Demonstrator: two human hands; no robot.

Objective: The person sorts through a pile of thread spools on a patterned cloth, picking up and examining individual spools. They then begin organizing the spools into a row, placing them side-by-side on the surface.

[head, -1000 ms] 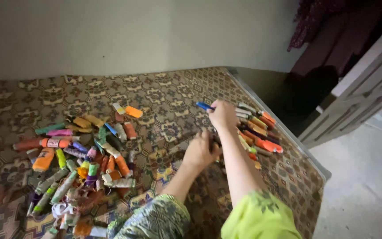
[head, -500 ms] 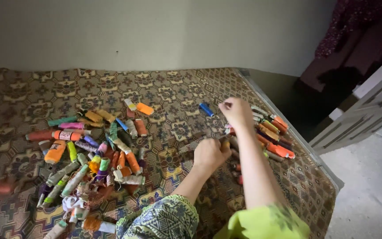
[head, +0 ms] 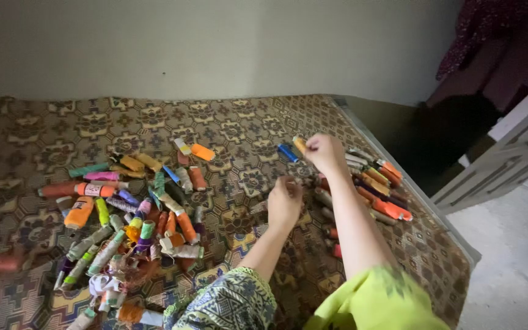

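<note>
Right hand (head: pixel 324 153) clenched on orange spool (head: pixel 300 145); left hand (head: pixel 284 201) curled, grip unclear. Patterned brown bedspread (head: pixel 227 122) beneath, plain wall (head: pixel 215 49) beyond, spool pile (head: pixel 135 214) left.

Both sleeves are cut off by the lower edge. Spools beneath the right forearm (head: pixel 352 220) are partly hidden. What the left hand (head: pixel 284 201) grips cannot be told.

- A patterned green, white and dark sleeve (head: pixel 230 302) is worn on the left arm.
- A plain lime-yellow sleeve (head: pixel 380 299) is worn right of it.
- Both hands are bare.
</note>
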